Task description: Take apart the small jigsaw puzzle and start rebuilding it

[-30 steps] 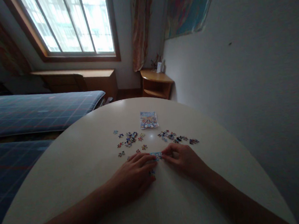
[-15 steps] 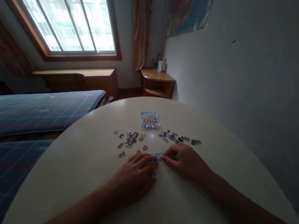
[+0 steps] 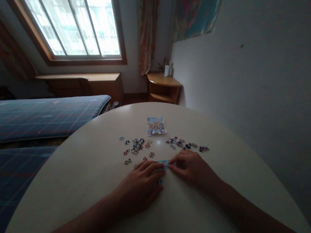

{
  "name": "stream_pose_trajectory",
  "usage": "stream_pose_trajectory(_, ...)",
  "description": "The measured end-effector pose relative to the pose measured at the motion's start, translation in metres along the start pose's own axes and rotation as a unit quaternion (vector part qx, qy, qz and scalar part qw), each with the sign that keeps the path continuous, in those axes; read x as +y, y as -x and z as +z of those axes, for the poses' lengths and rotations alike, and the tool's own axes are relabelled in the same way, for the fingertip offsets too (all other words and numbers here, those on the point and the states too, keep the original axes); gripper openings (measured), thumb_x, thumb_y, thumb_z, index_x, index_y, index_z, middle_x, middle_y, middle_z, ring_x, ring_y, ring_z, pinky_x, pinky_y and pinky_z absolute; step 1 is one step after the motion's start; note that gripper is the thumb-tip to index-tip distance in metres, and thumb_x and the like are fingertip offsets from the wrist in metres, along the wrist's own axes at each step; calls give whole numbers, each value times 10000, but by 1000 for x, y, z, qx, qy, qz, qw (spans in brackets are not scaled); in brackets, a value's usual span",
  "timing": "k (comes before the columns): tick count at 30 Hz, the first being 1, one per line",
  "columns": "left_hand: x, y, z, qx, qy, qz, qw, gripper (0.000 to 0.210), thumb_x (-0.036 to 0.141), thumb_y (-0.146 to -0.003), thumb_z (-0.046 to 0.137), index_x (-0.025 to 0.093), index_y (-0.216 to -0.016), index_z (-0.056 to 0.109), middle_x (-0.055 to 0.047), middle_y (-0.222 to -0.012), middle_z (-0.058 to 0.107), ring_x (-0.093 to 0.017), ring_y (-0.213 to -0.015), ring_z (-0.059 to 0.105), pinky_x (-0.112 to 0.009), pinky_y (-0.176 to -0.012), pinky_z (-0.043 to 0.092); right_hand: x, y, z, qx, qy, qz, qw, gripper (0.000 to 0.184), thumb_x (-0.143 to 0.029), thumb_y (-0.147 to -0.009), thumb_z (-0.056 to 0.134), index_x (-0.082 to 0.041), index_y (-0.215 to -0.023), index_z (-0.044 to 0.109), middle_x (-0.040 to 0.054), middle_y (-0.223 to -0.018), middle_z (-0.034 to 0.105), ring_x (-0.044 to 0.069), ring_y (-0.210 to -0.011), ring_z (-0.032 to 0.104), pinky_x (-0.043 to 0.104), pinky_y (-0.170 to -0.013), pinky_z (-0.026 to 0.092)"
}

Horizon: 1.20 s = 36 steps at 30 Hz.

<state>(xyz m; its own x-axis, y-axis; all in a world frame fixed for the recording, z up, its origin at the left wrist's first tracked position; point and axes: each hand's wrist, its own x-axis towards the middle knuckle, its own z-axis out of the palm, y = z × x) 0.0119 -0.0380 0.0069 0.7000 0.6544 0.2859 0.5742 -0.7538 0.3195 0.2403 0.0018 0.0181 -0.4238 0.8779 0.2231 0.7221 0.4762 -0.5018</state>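
A short blue strip of joined jigsaw puzzle pieces (image 3: 164, 163) lies on the white round table (image 3: 95, 174) between my hands. My left hand (image 3: 144, 179) rests flat over the strip's left part, fingers stretched and covering much of it. At the strip's right end my right hand (image 3: 187, 167) pinches a puzzle piece between thumb and forefinger; the fingertips mostly hide it. Another loose piece (image 3: 159, 182) shows beneath my left hand, near the thumb.
Loose puzzle pieces lie in a left pile (image 3: 137, 145) and a right pile (image 3: 175, 141), with several scattered around them. Behind them is a printed picture sheet (image 3: 156, 126). A bed (image 3: 41, 115) stands beyond the table's left edge, and a wall (image 3: 252, 84) runs along the right.
The view has tilted up very slightly. Both hands keep nearly the same place and pose on the strip.
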Motion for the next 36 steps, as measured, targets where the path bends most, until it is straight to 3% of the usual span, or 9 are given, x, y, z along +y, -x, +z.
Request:
stream_pose_trajectory(15, 1, 4, 4, 6, 10, -12, 1000, 406, 206, -923, 532, 222, -1329, 515, -95, -1411, 528, -266, -1297, 481, -485, -1072, 440, 6, 3, 1, -23, -25, -11, 999, 153, -203, -809, 693, -264, -919, 780, 34, -882, 702, 176, -802, 647, 312, -778, 487)
stream_pose_trajectory(21, 2, 3, 1, -6, -1, 10, 1000, 517, 203, -898, 538, 222, -1406, 441, -83, -1453, 497, -271, -1332, 443, -482, -1126, 376, 5, 2, -4, -22, -30, -14, 999, 170, -207, -809, 695, -257, -954, 767, 44, -916, 707, 190, -837, 653, 320, -787, 491)
stream_pose_trajectory(29, 4, 1, -5, -34, -2, 17, 999, 538, 237, -891, 543, 200, -1416, 433, -83, -1425, 521, -287, -1323, 435, -477, -1135, 350, 4, 4, -12, -49, 27, -46, 997, 125, -202, -813, 713, -259, -908, 772, 41, -918, 719, 213, -888, 653, 345, -817, 466)
stream_pose_trajectory(36, 5, 2, -5, -40, -8, 15, 999, 522, 255, -904, 545, 201, -1412, 434, -77, -1431, 518, -290, -1318, 438, -494, -1134, 349, 6, 8, -20, -64, 59, -78, 993, 243, -201, -807, 727, -271, -1038, 755, 55, -1011, 704, 232, -971, 632, 385, -888, 454)
